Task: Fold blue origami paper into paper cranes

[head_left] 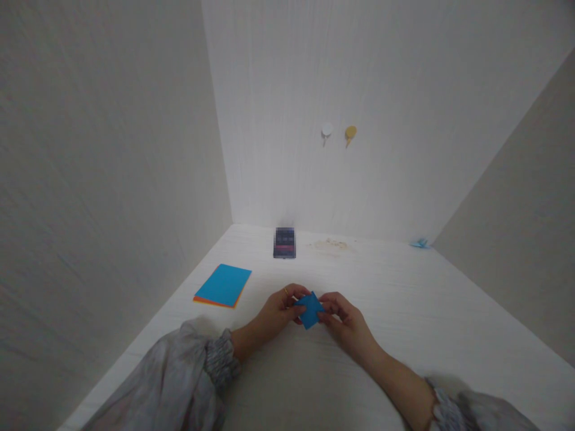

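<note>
A white table (404,299) spans the lower frame, a coloured paper stack (224,285) lying left of centre. Below the frame's centre, the left hand (283,308) and right hand (348,320) pinch opposite sides of a small folded blue paper (311,312).

Paper stack (224,284) L of folded pc. (311,308)
</note>
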`<state>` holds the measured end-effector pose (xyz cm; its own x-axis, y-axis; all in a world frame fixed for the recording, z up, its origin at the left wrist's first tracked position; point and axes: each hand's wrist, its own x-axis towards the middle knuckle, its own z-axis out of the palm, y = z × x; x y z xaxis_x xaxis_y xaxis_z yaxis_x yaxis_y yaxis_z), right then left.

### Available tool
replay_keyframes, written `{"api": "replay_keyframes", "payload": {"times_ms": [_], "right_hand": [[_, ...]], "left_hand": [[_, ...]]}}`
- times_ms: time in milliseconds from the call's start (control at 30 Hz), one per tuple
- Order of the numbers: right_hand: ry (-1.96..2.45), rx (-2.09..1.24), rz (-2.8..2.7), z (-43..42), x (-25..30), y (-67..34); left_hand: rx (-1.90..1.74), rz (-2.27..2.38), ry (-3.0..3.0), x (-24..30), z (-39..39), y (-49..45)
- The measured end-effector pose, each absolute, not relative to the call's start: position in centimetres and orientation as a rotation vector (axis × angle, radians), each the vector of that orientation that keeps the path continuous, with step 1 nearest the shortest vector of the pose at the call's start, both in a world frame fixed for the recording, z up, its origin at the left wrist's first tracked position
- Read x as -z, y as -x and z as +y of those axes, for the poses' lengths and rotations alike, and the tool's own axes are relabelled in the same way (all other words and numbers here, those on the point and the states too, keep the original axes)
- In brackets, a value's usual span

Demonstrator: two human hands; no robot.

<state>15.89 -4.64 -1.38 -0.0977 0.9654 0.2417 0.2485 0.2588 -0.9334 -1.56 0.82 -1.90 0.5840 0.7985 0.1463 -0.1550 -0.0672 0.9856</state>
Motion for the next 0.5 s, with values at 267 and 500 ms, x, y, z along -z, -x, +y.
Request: {"api": "replay_keyframes", "payload": {"times_ms": [267, 500], "right_hand": [[1.206, -0.898, -1.578, -4.50, 1.29, -15.95], [1.188, -0.977, -1.532, -4.42, 1.50, -15.57]], "left_hand": [[-0.860, 0.594, -1.368, 1.79, 0.72, 1.56], [-0.882, 0.615, -1.326, 2.03, 0.82, 1.29]]}}
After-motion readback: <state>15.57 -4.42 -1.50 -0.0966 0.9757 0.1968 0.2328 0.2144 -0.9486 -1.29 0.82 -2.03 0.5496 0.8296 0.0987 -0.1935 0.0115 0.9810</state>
